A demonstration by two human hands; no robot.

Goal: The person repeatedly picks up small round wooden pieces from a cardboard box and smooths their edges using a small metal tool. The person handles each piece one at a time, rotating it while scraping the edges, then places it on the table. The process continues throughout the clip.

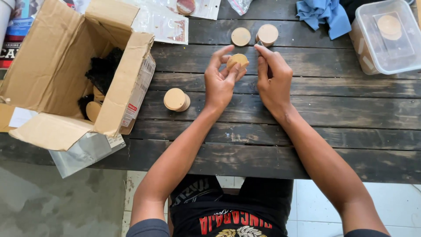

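A: Left hand (219, 83) is up over the dark plank desk (351, 109), fingers pinched around a small round wooden disc (238, 60), held on edge just above the boards.

B: And the right hand (274, 79)?

A: Curled tight beside it, index finger stretched toward the disc. A thin dark tool seems to sit in that grip, but it's too small to tell for sure.

B: What's lying around them?

A: Just beyond the fingertips, a flat single disc (240, 36) and a short stack of discs (267, 34). Nearer the person's left, another stack (176, 99) on the desk. Far left, an open cardboard box (52, 74) with black stuffing and more discs inside. Top right, a clear plastic tub (386, 37), with a blue cloth (322, 13) next to it.
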